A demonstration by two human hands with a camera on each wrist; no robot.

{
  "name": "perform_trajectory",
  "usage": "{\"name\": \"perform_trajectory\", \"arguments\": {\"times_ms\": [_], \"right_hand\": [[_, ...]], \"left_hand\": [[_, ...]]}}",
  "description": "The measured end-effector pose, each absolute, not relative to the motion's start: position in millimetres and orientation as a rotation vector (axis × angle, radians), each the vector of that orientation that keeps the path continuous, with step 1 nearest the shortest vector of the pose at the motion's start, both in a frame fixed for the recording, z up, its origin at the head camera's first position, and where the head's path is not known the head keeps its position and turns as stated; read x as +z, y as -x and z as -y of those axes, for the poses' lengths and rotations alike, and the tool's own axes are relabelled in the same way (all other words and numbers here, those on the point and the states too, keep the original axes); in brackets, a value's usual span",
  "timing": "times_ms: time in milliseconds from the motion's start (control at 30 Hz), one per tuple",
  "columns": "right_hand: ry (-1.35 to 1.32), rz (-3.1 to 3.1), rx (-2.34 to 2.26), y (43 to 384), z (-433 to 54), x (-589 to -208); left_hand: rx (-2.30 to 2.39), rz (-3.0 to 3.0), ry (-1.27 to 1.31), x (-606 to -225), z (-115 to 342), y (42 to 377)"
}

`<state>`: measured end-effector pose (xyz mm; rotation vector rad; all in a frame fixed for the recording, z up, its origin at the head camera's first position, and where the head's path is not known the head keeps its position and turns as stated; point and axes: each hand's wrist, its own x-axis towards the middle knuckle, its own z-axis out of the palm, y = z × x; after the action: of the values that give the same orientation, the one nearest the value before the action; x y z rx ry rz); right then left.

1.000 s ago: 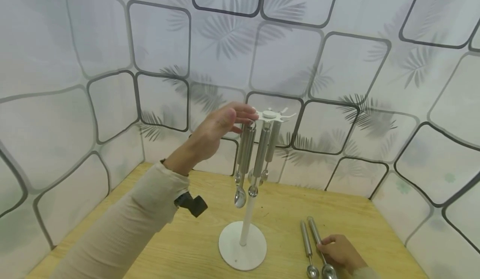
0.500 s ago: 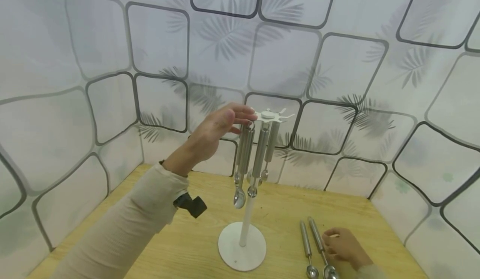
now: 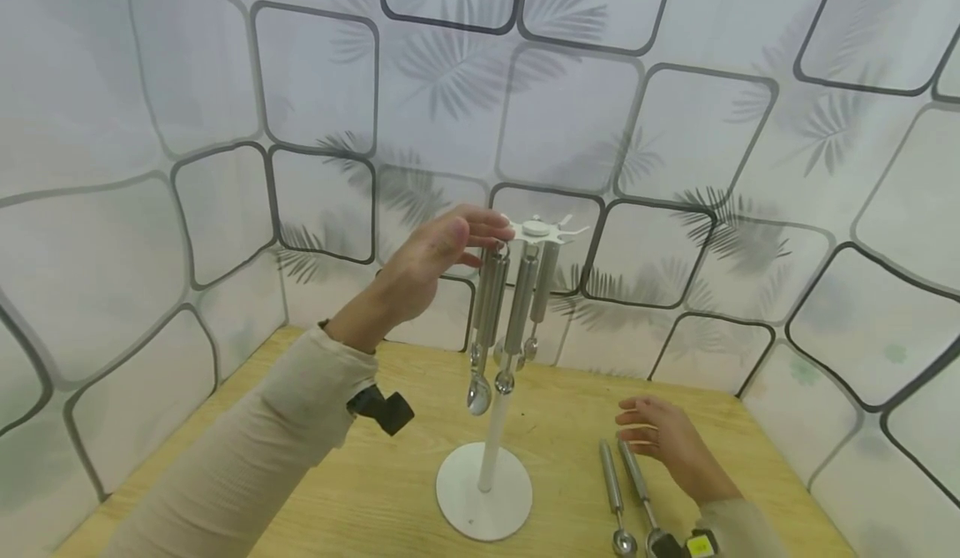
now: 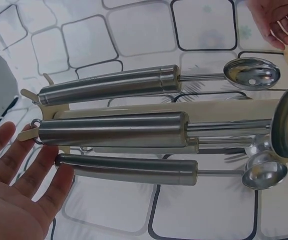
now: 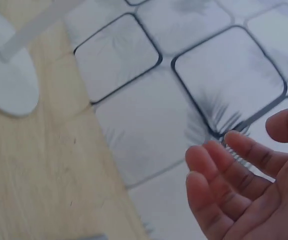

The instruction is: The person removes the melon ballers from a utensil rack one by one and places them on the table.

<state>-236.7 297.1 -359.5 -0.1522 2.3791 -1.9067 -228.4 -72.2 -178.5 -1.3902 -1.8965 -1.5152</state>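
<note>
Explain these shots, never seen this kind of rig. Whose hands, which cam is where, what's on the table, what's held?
No robot here: one person works bare-handed. The wide picture comes from a camera on the head, looking forward and down. The other two come from cameras on each wrist, each watching its own hand.

On the table stands a white stand, with several metal spoons hanging from its top. Two loose spoons lie to its right.

The left hand is up at the stand's top, fingertips by the handle ends; I can't tell how firmly they touch. The right hand is near the loose spoons, fingers relaxed, holding nothing.
</note>
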Motion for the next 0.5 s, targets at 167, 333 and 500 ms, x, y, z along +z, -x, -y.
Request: {"name": "perform_trajectory", "arguments": {"times_ms": [167, 333, 500], "right_hand": [[0.374, -2.228, -2.068, 241.6, -274.2, -339.6], [0.602, -2.066, -2.176, 246.5, -250.9, -326.6], [0.750, -2.037, -2.193, 249.9, -230.8, -316.4]], "left_hand": [[-1.512, 1.900, 1.385, -178.4, 72.3, 227.7], [-1.511, 1.907, 1.377, -178.8, 72.4, 227.3], [-1.516, 1.906, 1.381, -179.2, 71.8, 228.2]]}}
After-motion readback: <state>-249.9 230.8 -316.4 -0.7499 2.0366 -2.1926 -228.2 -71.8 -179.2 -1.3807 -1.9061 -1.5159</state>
